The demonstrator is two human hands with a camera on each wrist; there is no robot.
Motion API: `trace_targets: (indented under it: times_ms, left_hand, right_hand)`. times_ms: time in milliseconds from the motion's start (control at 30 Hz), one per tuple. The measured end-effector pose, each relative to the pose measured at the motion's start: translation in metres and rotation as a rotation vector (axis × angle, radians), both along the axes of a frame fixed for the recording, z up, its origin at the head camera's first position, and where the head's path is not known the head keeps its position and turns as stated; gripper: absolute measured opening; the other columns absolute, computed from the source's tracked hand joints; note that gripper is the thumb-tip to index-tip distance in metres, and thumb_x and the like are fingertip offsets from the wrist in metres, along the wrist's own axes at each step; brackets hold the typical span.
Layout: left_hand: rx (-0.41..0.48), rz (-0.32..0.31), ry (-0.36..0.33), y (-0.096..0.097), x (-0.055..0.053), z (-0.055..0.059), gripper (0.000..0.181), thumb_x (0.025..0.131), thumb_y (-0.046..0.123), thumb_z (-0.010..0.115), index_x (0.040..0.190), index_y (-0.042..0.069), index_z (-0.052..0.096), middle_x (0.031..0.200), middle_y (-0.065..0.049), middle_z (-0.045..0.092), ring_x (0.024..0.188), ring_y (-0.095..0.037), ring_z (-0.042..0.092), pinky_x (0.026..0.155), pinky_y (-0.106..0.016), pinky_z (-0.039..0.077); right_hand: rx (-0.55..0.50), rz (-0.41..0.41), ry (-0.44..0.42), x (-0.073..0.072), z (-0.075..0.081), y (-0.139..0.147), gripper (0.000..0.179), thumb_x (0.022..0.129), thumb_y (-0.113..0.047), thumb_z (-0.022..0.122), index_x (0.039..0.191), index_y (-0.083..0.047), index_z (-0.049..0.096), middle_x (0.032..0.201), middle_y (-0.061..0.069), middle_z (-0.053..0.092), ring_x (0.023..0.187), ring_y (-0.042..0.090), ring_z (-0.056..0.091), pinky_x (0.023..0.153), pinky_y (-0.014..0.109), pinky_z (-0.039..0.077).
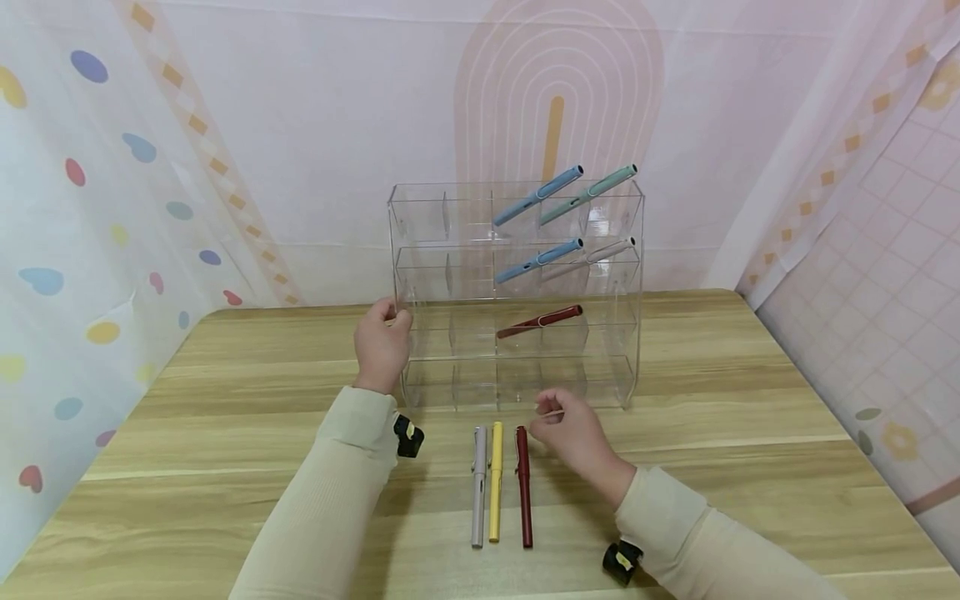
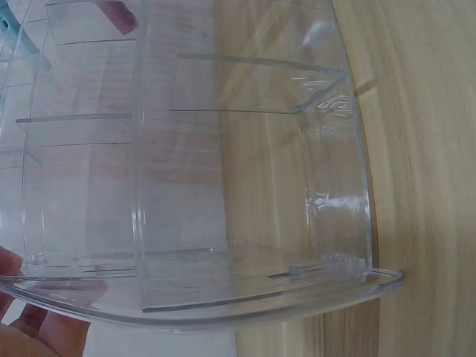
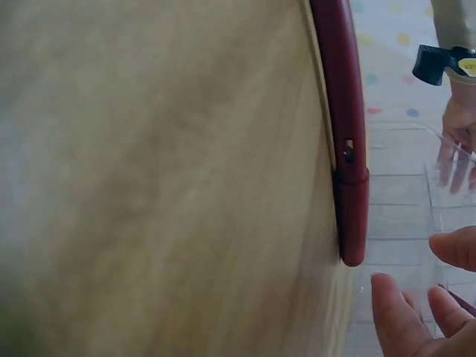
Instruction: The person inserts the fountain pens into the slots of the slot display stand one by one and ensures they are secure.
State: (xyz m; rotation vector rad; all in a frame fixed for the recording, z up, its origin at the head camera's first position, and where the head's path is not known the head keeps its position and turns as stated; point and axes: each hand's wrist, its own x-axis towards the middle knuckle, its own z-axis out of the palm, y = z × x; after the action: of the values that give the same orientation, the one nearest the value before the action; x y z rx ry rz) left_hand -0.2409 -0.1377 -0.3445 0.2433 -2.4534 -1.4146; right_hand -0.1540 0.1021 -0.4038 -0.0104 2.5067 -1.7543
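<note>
My left hand [image 1: 382, 348] grips the left side panel of a clear acrylic display rack [image 1: 399, 275]. In the left wrist view, its fingers [image 2: 63, 333] curl around the panel's edge. My right hand [image 1: 576, 435] hovers just right of a dark red pen [image 1: 524, 492] lying on the table. Thumb and fingers of that hand are apart in the right wrist view, with nothing between them, near the end of the red pen [image 3: 349, 149]. Left of the red pen lie a yellow pen [image 1: 496, 483] and a grey pen [image 1: 478, 492], roughly parallel to it.
Several pens lean in the rack: a blue pen [image 1: 538, 196] and a green pen [image 1: 588, 195] on top, another blue pen [image 1: 538, 261] and a pale pen [image 1: 588, 259] below, then a dark red pen [image 1: 540, 321]. Patterned curtains [image 1: 337, 125] hang behind the wooden table [image 1: 247, 392].
</note>
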Motion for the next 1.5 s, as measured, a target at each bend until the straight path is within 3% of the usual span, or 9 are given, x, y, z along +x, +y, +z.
trace_targets:
  times_ms: [333,567,700,933,1100,1200,1367,1500]
  left_hand:
    - [-0.009,-0.005,0.005,0.0,0.001,0.0,0.035,0.095,0.01,0.043,0.123,0.0,0.061,0.115,-0.016,0.063,0.077,-0.019,0.05,0.058,-0.023,0.039]
    - [-0.004,0.002,0.009,0.0,0.0,0.0,0.034,0.095,0.01,0.043,0.121,0.001,0.062,0.114,-0.015,0.062,0.082,-0.02,0.052,0.061,-0.023,0.04]
    - [0.003,0.001,0.005,0.0,-0.002,-0.001,0.034,0.095,0.01,0.042,0.12,0.001,0.063,0.117,-0.016,0.061,0.092,-0.023,0.053,0.064,-0.025,0.041]
    - [0.018,-0.002,-0.007,0.0,-0.001,-0.001,0.035,0.095,0.01,0.041,0.121,0.0,0.061,0.125,-0.017,0.057,0.11,-0.027,0.053,0.078,-0.035,0.046]
    - [0.02,-0.002,-0.005,0.0,-0.001,-0.001,0.035,0.094,0.01,0.041,0.12,0.0,0.062,0.125,-0.017,0.058,0.111,-0.029,0.053,0.08,-0.038,0.046]
    - [0.015,-0.001,-0.004,0.0,-0.002,-0.002,0.035,0.094,0.009,0.041,0.12,-0.001,0.062,0.125,-0.017,0.058,0.112,-0.028,0.052,0.08,-0.038,0.046]
    - [0.011,-0.001,-0.003,-0.001,-0.002,-0.002,0.036,0.094,0.009,0.04,0.121,0.0,0.062,0.125,-0.017,0.058,0.114,-0.029,0.052,0.082,-0.039,0.046]
    - [0.009,0.003,0.002,0.0,-0.002,-0.002,0.035,0.094,0.009,0.041,0.12,0.0,0.062,0.124,-0.017,0.058,0.111,-0.029,0.053,0.081,-0.039,0.046]
  right_hand:
    - [0.144,0.08,-0.043,0.0,-0.002,-0.005,0.037,0.079,-0.006,0.074,0.112,0.004,0.06,0.1,0.013,0.06,0.089,0.024,0.058,0.062,0.03,0.049]
    - [0.209,0.143,-0.082,-0.003,-0.005,-0.008,0.043,0.079,-0.007,0.074,0.117,0.005,0.059,0.096,0.01,0.058,0.066,0.015,0.053,0.055,0.028,0.047]
    - [0.261,0.177,-0.079,-0.005,-0.004,-0.011,0.046,0.077,-0.008,0.075,0.118,0.005,0.059,0.093,0.009,0.057,0.063,0.013,0.049,0.054,0.027,0.044]
    - [0.404,0.211,-0.051,-0.007,0.001,-0.017,0.045,0.074,-0.01,0.077,0.114,0.004,0.062,0.095,0.01,0.064,0.069,0.015,0.053,0.06,0.028,0.045]
    - [0.455,0.222,-0.051,-0.01,0.001,-0.018,0.041,0.075,-0.011,0.077,0.111,0.003,0.064,0.101,0.012,0.066,0.075,0.017,0.055,0.069,0.033,0.048]
    - [0.486,0.237,-0.032,-0.01,0.001,-0.019,0.032,0.076,-0.011,0.077,0.103,0.001,0.066,0.098,0.009,0.065,0.076,0.017,0.053,0.071,0.034,0.048]
    - [0.511,0.262,-0.009,-0.011,0.001,-0.019,0.016,0.077,-0.01,0.077,0.077,-0.005,0.062,0.077,0.003,0.058,0.067,0.015,0.048,0.061,0.029,0.042]
    - [0.493,0.259,-0.024,-0.012,0.0,-0.019,0.015,0.077,-0.007,0.075,0.074,-0.006,0.06,0.07,0.001,0.055,0.062,0.014,0.047,0.056,0.026,0.039]
